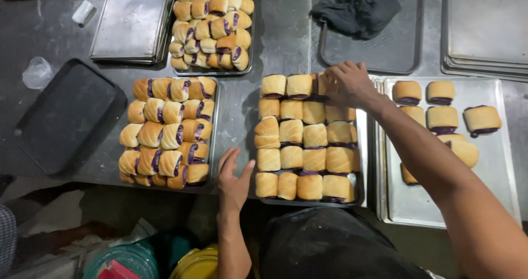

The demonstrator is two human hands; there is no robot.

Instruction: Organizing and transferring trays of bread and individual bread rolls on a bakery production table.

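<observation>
**Two hands on the middle tray of filled rolls**

Here we are above the steel tabletop (286,31), and the action is on the middle tray (360,141), packed tight with golden rolls (302,147) showing purple filling at their ends. The right hand (347,83) reaches across to the far row — its fingers (330,75) curl down onto a roll at the back edge, touching it, though whether they truly grip it or only press on it I cannot tell from up here. The left hand (234,174) sits at the near left corner of the same tray, fingers spread and released, palm flat against the tray's side — it looks like a steadying brace so the tray stays put while the other hand works.

To the right, a larger tray (495,174) carries just a few rolls (443,116), spaced apart (plenty of bare metal showing). To the left, another full tray (215,114), its rolls tipped on their sides, and a third full one (254,48) further back. A dark empty tray (66,119) lies at far left, a dark cloth (357,6) on a tray at the top, and stacked bare trays (132,20) beside it.
</observation>
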